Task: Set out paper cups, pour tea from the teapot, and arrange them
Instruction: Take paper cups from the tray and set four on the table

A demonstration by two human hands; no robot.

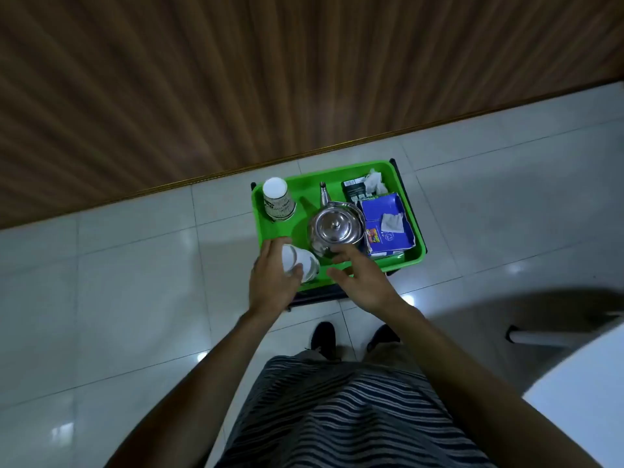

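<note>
**Now the first cup comes off the stack**

Right, the left hand [275, 282] holds a paper cup [299, 263] tipped on its side, thumb and fingers curled round it, just above the near left corner of the green tray [403, 261]. The right hand [363, 278] hovers beside it, fingers spread and relaxed, holding nothing, close to the steel teapot [336, 229]. Best play, I'd say: turn the cup mouth-up, grip lightly (paper walls crush easily) and set it on bare tray away from the pot.

An upturned stack of cups [278, 204] stands at the far left corner, well apart. Crowding the right side are a blue box [388, 228], a dark packet [354, 192] and crumpled tissue [374, 182]. The teapot's spout points away, and the pot fills the middle, so room for cups is tight.
</note>
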